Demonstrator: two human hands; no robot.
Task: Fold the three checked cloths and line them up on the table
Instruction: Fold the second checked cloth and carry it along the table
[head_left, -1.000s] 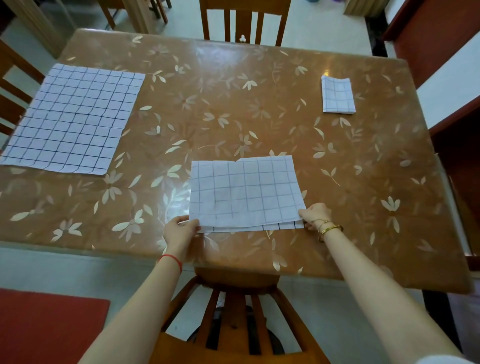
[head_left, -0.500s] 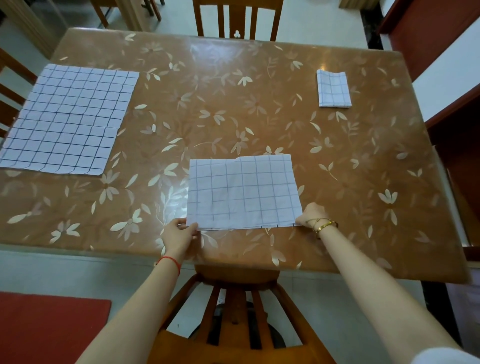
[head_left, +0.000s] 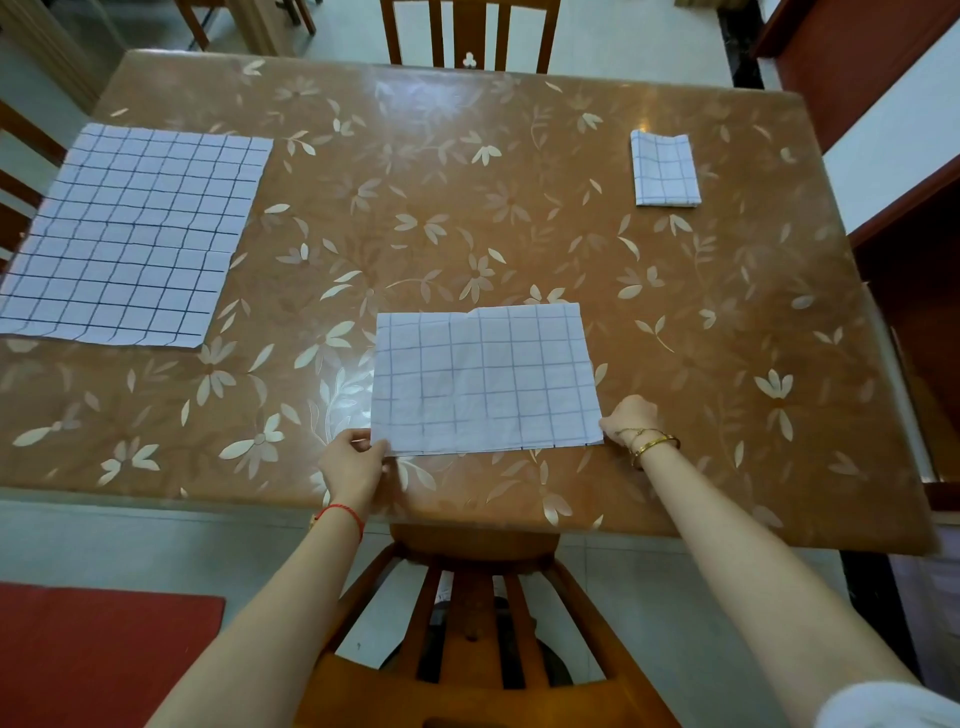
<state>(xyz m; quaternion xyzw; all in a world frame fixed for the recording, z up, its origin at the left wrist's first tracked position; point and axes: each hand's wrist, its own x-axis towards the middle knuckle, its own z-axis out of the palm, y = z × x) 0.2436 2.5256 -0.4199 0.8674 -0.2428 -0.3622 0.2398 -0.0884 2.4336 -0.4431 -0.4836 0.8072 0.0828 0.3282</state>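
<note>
Three white cloths with dark checks lie on the brown flowered table (head_left: 467, 218). One cloth, folded in half (head_left: 485, 382), lies flat near the front edge. My left hand (head_left: 353, 467) pinches its near left corner and my right hand (head_left: 628, 418) pinches its near right corner. A second cloth (head_left: 130, 234) is spread out flat at the far left. The third cloth (head_left: 665, 169) sits folded into a small rectangle at the back right.
A wooden chair (head_left: 467, 623) stands right below me at the table's front edge, another chair (head_left: 470, 31) at the far side, and a chair (head_left: 15, 171) at the left. A dark red cabinet (head_left: 883, 104) borders the right. A red mat (head_left: 98, 660) lies on the floor.
The near edges of the half-folded cloth have been drawn level, so the lower layer shows far less below the top one. Both hands stay at the near corners.
</note>
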